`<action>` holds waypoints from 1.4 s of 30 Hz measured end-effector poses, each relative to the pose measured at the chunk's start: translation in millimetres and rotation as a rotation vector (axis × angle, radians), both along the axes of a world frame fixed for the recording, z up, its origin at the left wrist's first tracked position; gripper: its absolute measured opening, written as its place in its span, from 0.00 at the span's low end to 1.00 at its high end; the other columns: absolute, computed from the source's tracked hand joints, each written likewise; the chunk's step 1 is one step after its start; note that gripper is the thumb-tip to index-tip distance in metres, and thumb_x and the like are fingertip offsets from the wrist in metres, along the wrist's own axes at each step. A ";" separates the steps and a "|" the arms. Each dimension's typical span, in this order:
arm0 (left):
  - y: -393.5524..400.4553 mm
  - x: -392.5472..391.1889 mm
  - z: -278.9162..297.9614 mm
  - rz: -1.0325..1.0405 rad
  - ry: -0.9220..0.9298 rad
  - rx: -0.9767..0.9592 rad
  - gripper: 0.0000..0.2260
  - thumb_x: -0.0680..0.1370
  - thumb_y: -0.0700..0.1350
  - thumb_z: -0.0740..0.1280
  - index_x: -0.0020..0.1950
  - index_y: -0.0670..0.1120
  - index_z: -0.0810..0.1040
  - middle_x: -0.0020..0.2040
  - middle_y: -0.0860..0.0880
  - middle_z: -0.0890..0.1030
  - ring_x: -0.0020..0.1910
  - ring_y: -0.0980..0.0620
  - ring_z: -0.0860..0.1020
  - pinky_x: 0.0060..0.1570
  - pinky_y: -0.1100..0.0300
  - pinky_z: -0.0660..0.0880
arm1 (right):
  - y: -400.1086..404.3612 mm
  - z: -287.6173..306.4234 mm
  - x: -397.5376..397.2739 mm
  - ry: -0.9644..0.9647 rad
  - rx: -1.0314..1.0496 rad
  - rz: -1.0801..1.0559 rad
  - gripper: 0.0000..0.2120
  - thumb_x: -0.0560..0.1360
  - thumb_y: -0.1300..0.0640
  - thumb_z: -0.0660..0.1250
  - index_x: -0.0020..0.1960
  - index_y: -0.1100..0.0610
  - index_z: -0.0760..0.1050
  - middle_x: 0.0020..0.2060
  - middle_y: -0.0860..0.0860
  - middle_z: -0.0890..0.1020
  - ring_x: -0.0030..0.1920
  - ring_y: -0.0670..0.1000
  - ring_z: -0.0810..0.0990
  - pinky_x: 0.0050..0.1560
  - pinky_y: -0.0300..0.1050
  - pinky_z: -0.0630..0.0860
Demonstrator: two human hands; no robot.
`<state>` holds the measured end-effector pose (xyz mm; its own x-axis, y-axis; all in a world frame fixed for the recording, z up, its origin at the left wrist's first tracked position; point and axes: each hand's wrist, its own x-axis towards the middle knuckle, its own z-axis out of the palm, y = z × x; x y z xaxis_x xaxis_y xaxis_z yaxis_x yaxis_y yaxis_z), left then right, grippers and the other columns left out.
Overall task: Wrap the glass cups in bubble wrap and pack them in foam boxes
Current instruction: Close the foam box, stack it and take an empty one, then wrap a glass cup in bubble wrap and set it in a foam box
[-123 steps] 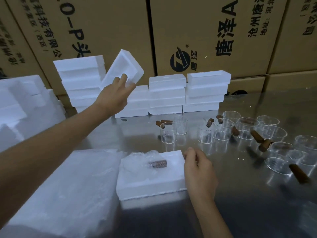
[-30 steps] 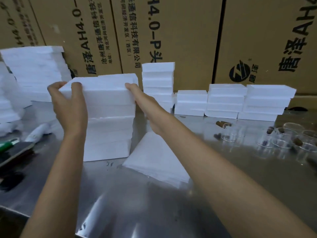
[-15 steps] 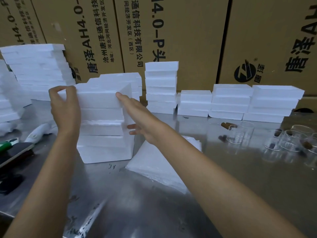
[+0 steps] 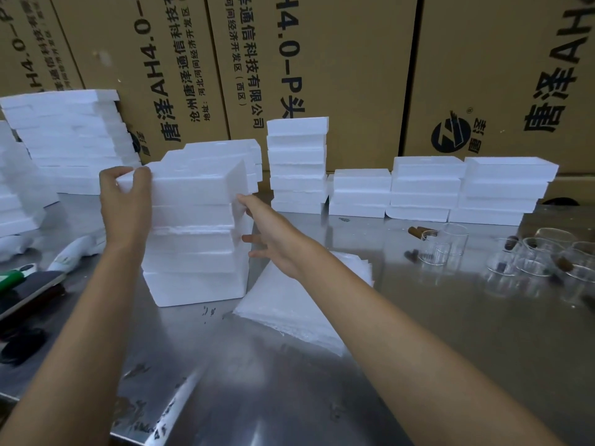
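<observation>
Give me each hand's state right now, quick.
Left hand: grips the top foam box of the near stack.
Right hand: open, fingers against that stack's side.

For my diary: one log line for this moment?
left hand: grips top foam box | right hand: open, touching foam stack

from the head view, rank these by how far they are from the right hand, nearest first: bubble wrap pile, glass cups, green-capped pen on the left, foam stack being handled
From the right hand:
1. Foam stack being handled: touching its fingers, just left.
2. Bubble wrap pile: directly below the hand, toward the viewer.
3. Glass cups: out to the right.
4. Green-capped pen: far left edge, beyond the left hand.
</observation>
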<state>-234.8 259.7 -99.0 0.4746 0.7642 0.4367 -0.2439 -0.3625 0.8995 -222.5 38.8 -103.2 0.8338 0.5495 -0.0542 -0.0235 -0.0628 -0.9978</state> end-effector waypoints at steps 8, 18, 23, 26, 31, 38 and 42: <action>-32.2 7.2 -8.4 0.103 -0.083 0.091 0.30 0.77 0.68 0.59 0.70 0.50 0.64 0.68 0.48 0.70 0.60 0.53 0.69 0.59 0.58 0.66 | 4.5 -3.5 2.8 -0.004 0.022 -0.094 0.23 0.82 0.47 0.57 0.76 0.47 0.64 0.74 0.46 0.67 0.71 0.53 0.68 0.68 0.54 0.70; -55.7 -4.1 -23.8 0.413 0.042 0.506 0.32 0.80 0.64 0.58 0.77 0.46 0.60 0.79 0.39 0.55 0.78 0.38 0.53 0.75 0.42 0.48 | -32.3 -6.8 13.4 0.011 0.036 -0.194 0.20 0.80 0.45 0.61 0.71 0.50 0.71 0.62 0.47 0.73 0.64 0.53 0.74 0.61 0.49 0.74; -90.4 -4.7 -25.6 0.383 0.038 0.711 0.26 0.82 0.56 0.58 0.77 0.46 0.60 0.79 0.39 0.53 0.79 0.38 0.49 0.77 0.42 0.42 | -48.5 -11.5 12.6 0.031 0.013 -0.205 0.19 0.80 0.46 0.60 0.69 0.50 0.71 0.60 0.47 0.74 0.63 0.52 0.75 0.59 0.48 0.74; -122.6 -3.7 -30.3 0.310 0.017 0.785 0.25 0.82 0.53 0.59 0.77 0.45 0.61 0.79 0.38 0.54 0.79 0.38 0.50 0.77 0.43 0.42 | -65.0 -16.5 13.7 0.028 -0.003 -0.245 0.17 0.80 0.46 0.62 0.66 0.50 0.73 0.62 0.48 0.76 0.61 0.50 0.77 0.62 0.49 0.76; -186.9 10.1 -52.7 0.098 0.005 0.914 0.23 0.81 0.50 0.62 0.74 0.44 0.64 0.78 0.38 0.57 0.79 0.39 0.52 0.78 0.47 0.44 | -112.6 -32.6 23.5 0.006 -0.020 -0.377 0.14 0.78 0.47 0.64 0.62 0.49 0.76 0.59 0.48 0.78 0.57 0.49 0.79 0.60 0.48 0.77; -250.7 66.8 -94.5 -0.380 0.239 0.993 0.25 0.80 0.49 0.65 0.75 0.46 0.64 0.76 0.42 0.61 0.77 0.41 0.57 0.76 0.44 0.58 | -218.4 -89.3 45.4 -0.150 -0.197 -0.686 0.05 0.79 0.52 0.65 0.49 0.50 0.80 0.45 0.41 0.81 0.50 0.46 0.79 0.53 0.43 0.74; -293.9 118.1 -92.2 -0.555 0.359 0.990 0.27 0.79 0.50 0.65 0.77 0.47 0.61 0.76 0.42 0.61 0.76 0.42 0.58 0.73 0.44 0.60 | -285.2 -127.8 54.9 -0.108 -0.139 -0.941 0.09 0.81 0.56 0.64 0.50 0.59 0.81 0.45 0.53 0.84 0.48 0.53 0.82 0.57 0.52 0.79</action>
